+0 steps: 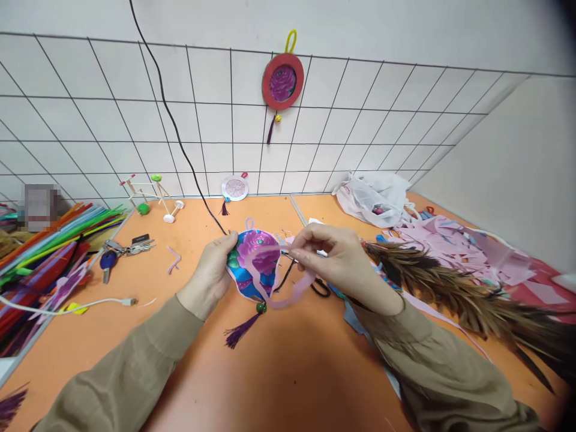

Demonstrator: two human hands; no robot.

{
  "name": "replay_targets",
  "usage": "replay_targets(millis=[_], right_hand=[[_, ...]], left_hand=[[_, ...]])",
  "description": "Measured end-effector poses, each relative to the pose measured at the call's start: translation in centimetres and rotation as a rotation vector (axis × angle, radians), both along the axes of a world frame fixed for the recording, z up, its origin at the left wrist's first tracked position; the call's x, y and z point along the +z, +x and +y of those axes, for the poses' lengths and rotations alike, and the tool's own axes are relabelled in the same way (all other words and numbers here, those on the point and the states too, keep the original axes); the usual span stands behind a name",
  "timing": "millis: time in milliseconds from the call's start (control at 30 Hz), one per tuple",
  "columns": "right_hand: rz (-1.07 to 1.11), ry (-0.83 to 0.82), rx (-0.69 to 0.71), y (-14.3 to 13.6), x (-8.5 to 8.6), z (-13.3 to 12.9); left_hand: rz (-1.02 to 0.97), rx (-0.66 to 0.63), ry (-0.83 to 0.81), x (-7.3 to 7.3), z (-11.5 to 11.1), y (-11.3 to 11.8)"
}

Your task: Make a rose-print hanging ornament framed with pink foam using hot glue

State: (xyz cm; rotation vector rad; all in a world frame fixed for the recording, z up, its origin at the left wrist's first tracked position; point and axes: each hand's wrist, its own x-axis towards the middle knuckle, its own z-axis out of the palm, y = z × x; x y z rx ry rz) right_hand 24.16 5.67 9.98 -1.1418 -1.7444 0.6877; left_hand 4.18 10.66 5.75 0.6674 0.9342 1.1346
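My left hand [215, 267] grips the left edge of a round floral fabric ornament [258, 258], blue with a purple flower. A small loop tops the ornament, and a green bead [261, 308] with a dark purple tassel [243, 330] hangs below it. Between thumb and fingers, my right hand [326, 252] pinches a thin pink strip [292, 298], which curves in a blurred loop across the ornament's front. Whether the strip is attached to the ornament I cannot tell. Partly behind the right hand lie black-handled scissors [321, 289].
Keys [135, 246] and colourful pipe cleaners [49, 252] lie left, near a white cable [67, 310]. Brown feathers [432, 282], pink scraps [463, 246] and a plastic bag [375, 198] cover the right. A red-rimmed ornament [282, 82] hangs on the wall; a stick model [153, 195] stands behind.
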Motion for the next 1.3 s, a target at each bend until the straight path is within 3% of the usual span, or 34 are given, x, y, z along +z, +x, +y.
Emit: replay_targets(millis=[167, 300, 400, 600, 700, 900, 1033, 1133, 1300], right_hand=[[-0.025, -0.361, 0.403, 0.4, 0.9, -0.7], [0.018, -0.596, 0.554, 0.1, 0.2, -0.2], [0.0, -0.65, 0.608, -0.3, -0.8, 0.5], [-0.569, -0.31, 0.394, -0.7, -3.2, 2.6], [-0.646, -0.316, 0.361, -0.7, -3.2, 2.7], [-0.599, -0.315, 0.381, -0.3, -2.5, 2.2], [-0.479, -0.165, 0.137, -0.1, -2.5, 2.1], [-0.257, -0.019, -0.006, -0.2, -2.2, 1.8], [0.046, -0.032, 0.107, -0.4, -1.8, 1.5]], left_hand=[[-0.039, 0.057, -0.009, 0.9, -0.3, 0.1], [-0.056, 0.059, 0.02, 1.4, -0.5, 0.2], [-0.061, 0.074, 0.056, 1.6, -0.5, 0.1], [-0.069, 0.136, 0.18, 2.1, -0.6, -0.2], [-0.011, 0.134, 0.269, 2.5, -1.0, -0.3], [0.097, 0.049, 0.332, 2.6, -1.5, -0.3], [0.13, 0.007, 0.309, 2.4, -1.6, -0.2], [0.141, -0.019, 0.301, 2.3, -1.6, -0.1], [0.166, -0.067, 0.298, 2.3, -1.9, 0.1]])
